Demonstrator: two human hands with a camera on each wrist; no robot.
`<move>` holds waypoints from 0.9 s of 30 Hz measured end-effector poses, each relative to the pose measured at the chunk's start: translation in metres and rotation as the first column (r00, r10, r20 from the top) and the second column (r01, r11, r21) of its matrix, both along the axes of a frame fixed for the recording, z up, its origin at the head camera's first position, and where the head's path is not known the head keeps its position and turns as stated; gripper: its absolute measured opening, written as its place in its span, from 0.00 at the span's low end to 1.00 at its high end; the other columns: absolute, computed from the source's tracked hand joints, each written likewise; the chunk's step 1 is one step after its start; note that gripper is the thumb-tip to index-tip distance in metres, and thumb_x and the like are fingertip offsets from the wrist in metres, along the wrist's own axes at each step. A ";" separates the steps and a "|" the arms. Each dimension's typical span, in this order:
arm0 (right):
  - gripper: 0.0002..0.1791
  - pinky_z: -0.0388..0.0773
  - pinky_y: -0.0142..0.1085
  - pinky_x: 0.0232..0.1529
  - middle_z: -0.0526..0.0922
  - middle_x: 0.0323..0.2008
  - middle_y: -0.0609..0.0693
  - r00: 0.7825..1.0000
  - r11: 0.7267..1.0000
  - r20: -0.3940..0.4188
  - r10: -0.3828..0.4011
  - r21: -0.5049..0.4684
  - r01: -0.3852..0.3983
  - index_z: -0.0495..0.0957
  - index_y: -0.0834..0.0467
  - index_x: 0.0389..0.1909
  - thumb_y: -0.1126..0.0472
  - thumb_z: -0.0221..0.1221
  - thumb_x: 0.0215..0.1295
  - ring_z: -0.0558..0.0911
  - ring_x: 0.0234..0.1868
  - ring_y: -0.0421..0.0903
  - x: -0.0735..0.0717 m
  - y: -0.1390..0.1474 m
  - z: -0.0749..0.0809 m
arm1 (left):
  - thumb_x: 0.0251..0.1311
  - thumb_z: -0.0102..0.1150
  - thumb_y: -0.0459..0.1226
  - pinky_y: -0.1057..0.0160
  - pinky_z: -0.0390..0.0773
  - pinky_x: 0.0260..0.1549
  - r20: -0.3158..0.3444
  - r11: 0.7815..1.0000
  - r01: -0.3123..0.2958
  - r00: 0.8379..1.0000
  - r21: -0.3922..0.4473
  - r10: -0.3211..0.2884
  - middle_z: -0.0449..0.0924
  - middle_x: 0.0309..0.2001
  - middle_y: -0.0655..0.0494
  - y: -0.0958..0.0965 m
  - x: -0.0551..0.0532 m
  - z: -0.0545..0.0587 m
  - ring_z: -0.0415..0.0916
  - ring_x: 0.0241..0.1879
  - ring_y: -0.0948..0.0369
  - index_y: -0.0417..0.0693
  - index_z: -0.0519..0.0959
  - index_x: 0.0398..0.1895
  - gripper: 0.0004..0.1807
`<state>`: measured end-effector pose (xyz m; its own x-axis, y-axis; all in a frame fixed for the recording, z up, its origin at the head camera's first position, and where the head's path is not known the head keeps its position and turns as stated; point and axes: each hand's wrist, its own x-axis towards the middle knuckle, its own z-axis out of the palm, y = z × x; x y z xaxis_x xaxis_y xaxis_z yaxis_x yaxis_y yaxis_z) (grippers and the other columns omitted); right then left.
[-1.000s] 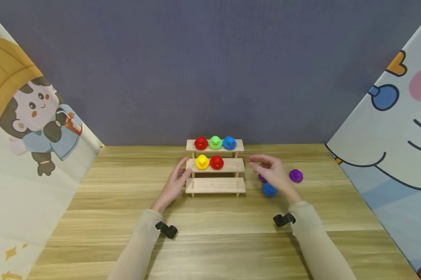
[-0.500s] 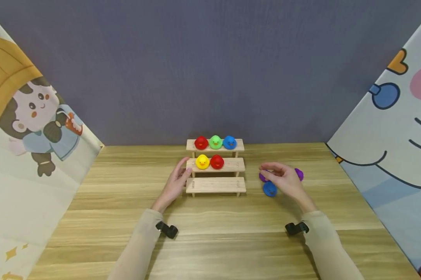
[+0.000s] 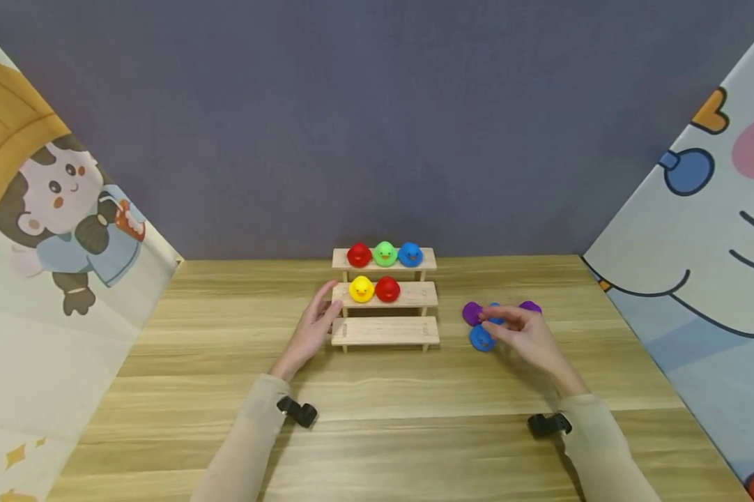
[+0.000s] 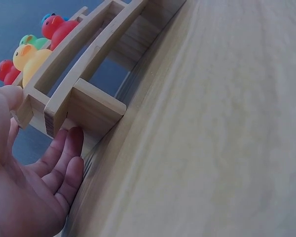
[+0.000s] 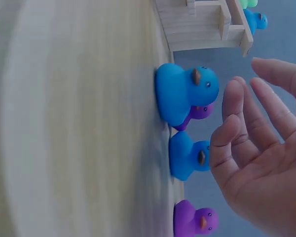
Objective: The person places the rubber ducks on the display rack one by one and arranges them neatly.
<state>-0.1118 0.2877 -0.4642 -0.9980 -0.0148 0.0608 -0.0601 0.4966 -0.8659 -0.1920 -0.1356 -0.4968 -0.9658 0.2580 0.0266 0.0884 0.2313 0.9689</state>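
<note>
My left hand (image 3: 308, 335) rests at the left end of a three-step wooden display stand (image 3: 383, 331). In the left wrist view its thumb (image 4: 10, 96) touches the end of a step, and its relaxed fingers lie along the side panel. My right hand (image 3: 527, 338) hovers over loose rubber ducks with thumb and fingers apart and nothing between them. Below and around it are a blue duck (image 3: 481, 339), a second blue duck (image 5: 182, 155) partly covered by the hand in the head view, a purple duck (image 3: 472, 313) and another purple duck (image 3: 530, 306).
On the top step stand a red duck (image 3: 359, 255), a green duck (image 3: 385, 254) and a blue duck (image 3: 410, 254). The middle step bears a yellow duck (image 3: 361, 289) and a red duck (image 3: 387, 289). A grey back panel (image 3: 377, 125) rises behind the wooden table (image 3: 377, 432).
My right hand has moved right, away from the stand and over the loose ducks, uncovering the left purple duck and partly covering the right one. My left hand has stayed in place.
</note>
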 end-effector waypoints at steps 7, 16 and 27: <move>0.21 0.84 0.32 0.38 0.86 0.59 0.67 0.998 1.000 0.055 0.029 -0.001 -0.029 0.84 0.65 0.60 0.59 0.70 0.72 0.88 0.41 0.34 0.010 0.005 -0.006 | 0.84 0.48 0.51 0.49 0.77 0.61 -0.001 1.000 0.011 1.000 0.009 -0.011 0.78 0.66 0.35 0.000 -0.002 -0.001 0.76 0.66 0.43 0.60 0.55 0.86 0.33; 0.24 0.80 0.34 0.29 0.86 0.59 0.66 0.992 0.999 0.125 0.027 0.022 -0.030 0.82 0.62 0.63 0.55 0.69 0.72 0.89 0.40 0.39 0.016 0.011 -0.010 | 0.85 0.48 0.49 0.55 0.77 0.56 -0.016 1.000 0.013 1.000 0.011 -0.013 0.79 0.63 0.34 -0.001 -0.002 -0.002 0.77 0.62 0.43 0.58 0.56 0.86 0.33; 0.26 0.81 0.34 0.29 0.88 0.56 0.64 0.986 0.998 0.164 0.002 0.055 -0.011 0.82 0.62 0.65 0.54 0.70 0.71 0.87 0.38 0.37 0.016 0.013 -0.013 | 0.85 0.47 0.50 0.55 0.77 0.55 -0.017 1.000 0.017 1.000 0.010 -0.017 0.79 0.64 0.35 -0.001 -0.003 -0.002 0.77 0.63 0.43 0.58 0.56 0.86 0.33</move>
